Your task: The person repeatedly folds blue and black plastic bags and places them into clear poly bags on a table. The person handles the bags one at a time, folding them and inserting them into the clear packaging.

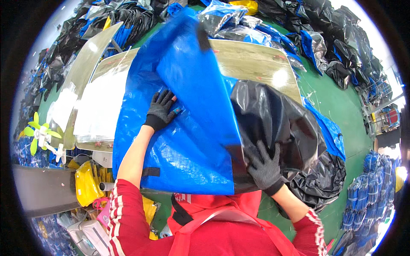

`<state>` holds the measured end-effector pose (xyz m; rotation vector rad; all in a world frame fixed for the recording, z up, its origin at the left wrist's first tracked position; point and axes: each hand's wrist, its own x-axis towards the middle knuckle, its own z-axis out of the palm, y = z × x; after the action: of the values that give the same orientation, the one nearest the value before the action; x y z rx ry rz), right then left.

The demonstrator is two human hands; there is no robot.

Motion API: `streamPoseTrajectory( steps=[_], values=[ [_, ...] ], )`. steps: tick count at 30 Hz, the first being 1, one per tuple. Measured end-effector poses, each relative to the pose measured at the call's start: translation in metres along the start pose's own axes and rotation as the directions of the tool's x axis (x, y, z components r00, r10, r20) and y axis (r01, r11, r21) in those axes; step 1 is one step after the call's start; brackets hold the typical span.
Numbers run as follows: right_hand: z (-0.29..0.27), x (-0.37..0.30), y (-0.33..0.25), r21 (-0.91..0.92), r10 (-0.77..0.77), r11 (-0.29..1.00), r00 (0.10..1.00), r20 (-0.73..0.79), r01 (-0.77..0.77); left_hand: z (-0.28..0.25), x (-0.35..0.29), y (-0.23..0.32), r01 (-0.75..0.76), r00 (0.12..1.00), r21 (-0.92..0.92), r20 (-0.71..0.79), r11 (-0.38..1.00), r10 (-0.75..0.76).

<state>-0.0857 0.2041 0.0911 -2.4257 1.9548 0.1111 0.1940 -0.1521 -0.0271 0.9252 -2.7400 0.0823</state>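
Note:
A large blue tarpaulin sheet [188, 141] lies spread over the table before me, its upper part lifted and folded over. To its right a bulky black plastic sheet [277, 115] bulges over the table's edge and hangs down. My left hand [161, 111], in a dark knit glove with bare fingertips, lies on the blue sheet with its fingers stretched out. On the black sheet, close to the blue edge, my right hand [265, 167] rests in a similar glove, fingers spread. A short black strap [151, 171] sits at the blue sheet's lower left.
The wood-patterned table [252, 59] shows behind the sheets. White sheets [102, 102] are stacked at its left, near a small green fan [41, 133]. Piles of blue and black bags [341, 55] cover the green floor [337, 100]. Bundled blue bags [369, 192] stand at right.

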Motion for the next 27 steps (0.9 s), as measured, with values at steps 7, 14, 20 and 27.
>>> streamPoseTrajectory(
  steps=[7, 14, 20, 27],
  values=[
    [0.060, -0.086, 0.055, -0.021, -0.013, 1.000, 0.998, 0.060, 0.014, 0.014, -0.048, -0.222, 0.119, 0.988, -0.315, -0.059, 0.941, -0.145],
    [0.031, -0.039, 0.025, -0.031, 0.085, 0.996, 0.933, 0.349, -0.079, -0.135, -0.022, -0.150, 0.376, 0.922, -0.335, 0.234, 0.864, -0.310],
    [-0.050, -0.008, 0.037, 0.280, 0.064, 0.931, 0.861, 0.505, -0.234, -0.086, -0.077, 0.020, -0.300, 0.807, -0.011, 0.530, 0.954, 0.260],
    [0.010, 0.020, 0.078, -0.070, 0.459, 0.877, 0.871, -0.177, -0.476, -0.100, -0.068, 0.032, -0.174, 0.784, -0.010, 0.603, 0.985, 0.144]
  ],
)
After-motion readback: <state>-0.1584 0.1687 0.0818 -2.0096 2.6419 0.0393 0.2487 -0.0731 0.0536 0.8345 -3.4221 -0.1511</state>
